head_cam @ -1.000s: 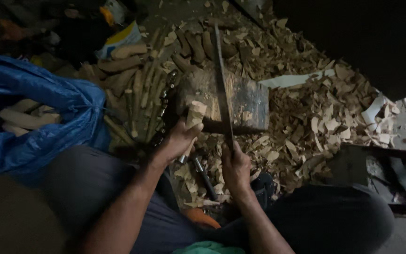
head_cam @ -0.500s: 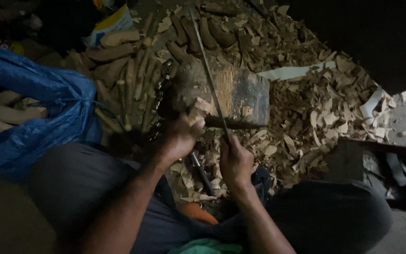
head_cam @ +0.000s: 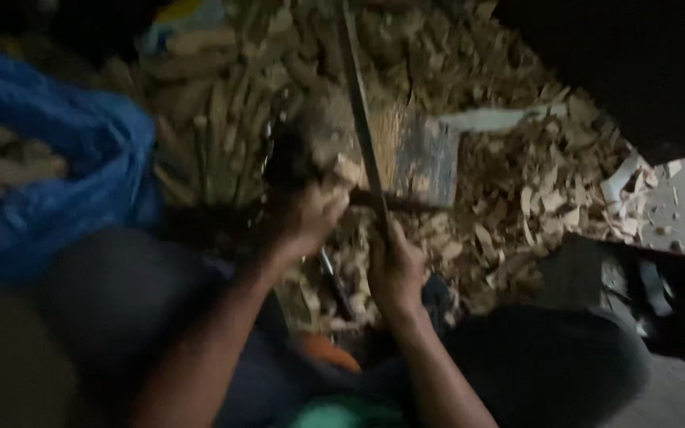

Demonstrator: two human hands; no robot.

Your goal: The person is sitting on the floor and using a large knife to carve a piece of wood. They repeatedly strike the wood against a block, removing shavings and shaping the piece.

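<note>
Two bare hands are working over a dark chopping block [head_cam: 426,162] in dim, blurred light. The left hand [head_cam: 307,218] is gripping a small pale piece of wood [head_cam: 348,170], fingers curled around it, and is holding it against the near edge of the block. The right hand [head_cam: 396,269] is clamping its fingers around the handle of a long narrow blade [head_cam: 361,119], which is pointing up and away from the person, crossing over the block just beside the wood piece. Both forearms are reaching forward from the person's lap, and the knees are spreading to either side. Pale wood chips [head_cam: 533,190] are lying thick around the block, mostly to its right. Longer cut sticks [head_cam: 208,135] are lying piled to the left of the block. A blue bag [head_cam: 65,174] is sitting further left, holding more pale sticks. A dark crate [head_cam: 636,293] is standing at the right.
</note>
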